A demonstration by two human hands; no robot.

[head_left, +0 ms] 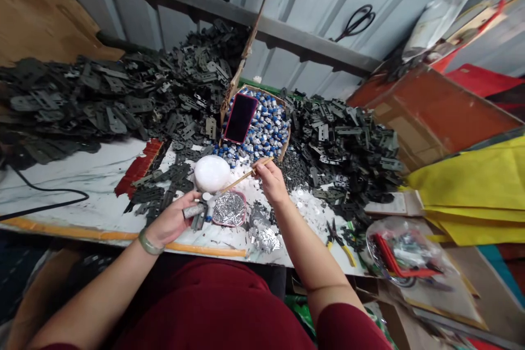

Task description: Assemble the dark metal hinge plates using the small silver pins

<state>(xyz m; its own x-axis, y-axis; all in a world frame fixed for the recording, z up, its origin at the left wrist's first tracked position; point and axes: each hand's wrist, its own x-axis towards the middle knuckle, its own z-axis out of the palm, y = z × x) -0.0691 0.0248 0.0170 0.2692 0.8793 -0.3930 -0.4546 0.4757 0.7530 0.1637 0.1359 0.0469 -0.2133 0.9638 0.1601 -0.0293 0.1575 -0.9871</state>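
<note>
My left hand (172, 220) grips a small grey cylinder (193, 211) between thumb and fingers, with a jade bangle (148, 242) on its wrist. My right hand (270, 181) holds a thin wooden stick (241, 178), whose tip points down-left towards the cylinder. Between my hands sit a round white lump (212, 173) and a pink-rimmed dish (228, 209) of crumpled silver foil. Beyond them stands a cardboard box (283, 139) full of blue-and-silver cylinders (266, 134), partly covered by a phone in a pink case (240, 118).
Heaps of dark grey metal plates (340, 147) cover the white table (82, 186) at the back and sides. Yellow-handled pliers (338, 240) lie near the front edge, beside a plastic bag (400, 254). Yellow fabric (463, 191) lies to the right. Scissors (356, 23) hang on the wall.
</note>
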